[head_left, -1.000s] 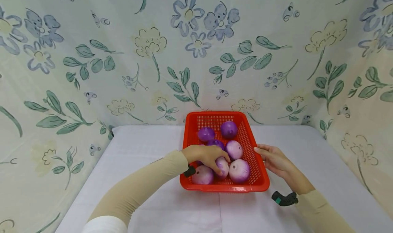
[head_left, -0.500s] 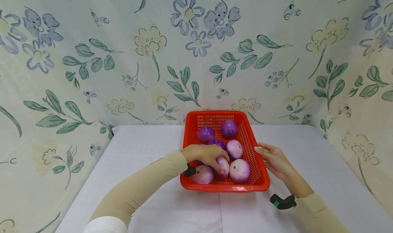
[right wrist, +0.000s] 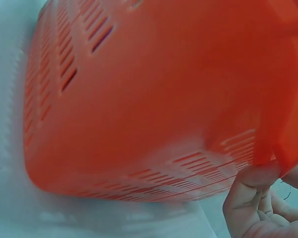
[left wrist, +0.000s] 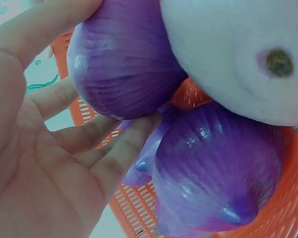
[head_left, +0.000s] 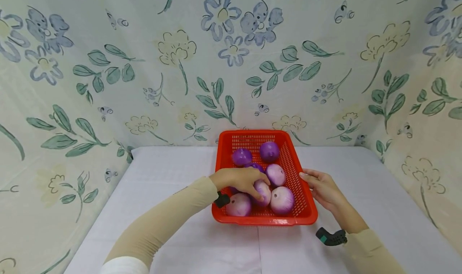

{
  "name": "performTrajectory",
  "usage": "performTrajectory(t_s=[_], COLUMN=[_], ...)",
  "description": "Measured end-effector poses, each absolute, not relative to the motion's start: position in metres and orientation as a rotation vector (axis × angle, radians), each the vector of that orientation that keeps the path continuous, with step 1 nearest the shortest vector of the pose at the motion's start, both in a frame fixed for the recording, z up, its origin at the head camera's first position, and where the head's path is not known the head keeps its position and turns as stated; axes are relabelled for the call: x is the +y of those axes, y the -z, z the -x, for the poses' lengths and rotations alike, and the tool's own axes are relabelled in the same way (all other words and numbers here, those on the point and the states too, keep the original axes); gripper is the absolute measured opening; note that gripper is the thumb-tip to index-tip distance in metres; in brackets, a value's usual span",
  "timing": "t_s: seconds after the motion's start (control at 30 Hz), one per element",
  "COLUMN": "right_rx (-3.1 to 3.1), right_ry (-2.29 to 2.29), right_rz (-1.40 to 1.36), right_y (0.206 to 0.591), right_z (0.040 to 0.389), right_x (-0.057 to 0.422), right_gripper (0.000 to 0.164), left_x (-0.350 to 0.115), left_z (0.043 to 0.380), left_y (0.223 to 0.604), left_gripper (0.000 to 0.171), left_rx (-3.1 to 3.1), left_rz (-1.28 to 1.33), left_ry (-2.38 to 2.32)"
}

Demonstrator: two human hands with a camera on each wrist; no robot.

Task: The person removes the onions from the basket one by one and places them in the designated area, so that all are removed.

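Observation:
My left hand (head_left: 243,180) reaches over the left rim of a red plastic basket (head_left: 265,222) and grips a purple-and-white onion (head_left: 264,193) in its front part. In the left wrist view, the thumb and fingers curve around this onion (left wrist: 124,62), and a paler onion (left wrist: 228,44) sits right beside it. Another purple onion (left wrist: 213,168) is close below the fingertips. On the basket's right side, my right hand (head_left: 323,185) holds the rim; in the right wrist view its thumb (right wrist: 258,176) presses under the edge.
Several more onions share the basket, among them a large pale one (head_left: 282,200) at front right and a dark purple one (head_left: 269,151) at the back. The basket stands on a white-covered table (head_left: 173,165), before a floral curtain (head_left: 231,85).
My left hand and the onion in it have shifted slightly up and to the right. My right hand stays at the rim, its wrist moved a little left.

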State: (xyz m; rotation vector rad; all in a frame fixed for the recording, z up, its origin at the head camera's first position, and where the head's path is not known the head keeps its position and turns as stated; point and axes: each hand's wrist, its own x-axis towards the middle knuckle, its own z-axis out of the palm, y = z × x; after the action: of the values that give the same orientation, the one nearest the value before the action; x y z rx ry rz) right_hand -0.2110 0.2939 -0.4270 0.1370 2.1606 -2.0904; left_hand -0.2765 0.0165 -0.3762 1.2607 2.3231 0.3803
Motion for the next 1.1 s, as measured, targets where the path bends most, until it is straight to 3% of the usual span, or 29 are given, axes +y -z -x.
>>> performTrajectory(t_s=[1.1], right_rx=[2.039], right_ry=[2.171], right_rz=[-0.161], right_y=[0.426], right_z=[0.212], right_x=[0.293], right_gripper=[0.062], left_x=[-0.025], left_z=[0.284], left_y=[0.343], left_gripper=[0.056], left_rx=[2.409], left_rz=[-1.263], left_ry=[-0.779])
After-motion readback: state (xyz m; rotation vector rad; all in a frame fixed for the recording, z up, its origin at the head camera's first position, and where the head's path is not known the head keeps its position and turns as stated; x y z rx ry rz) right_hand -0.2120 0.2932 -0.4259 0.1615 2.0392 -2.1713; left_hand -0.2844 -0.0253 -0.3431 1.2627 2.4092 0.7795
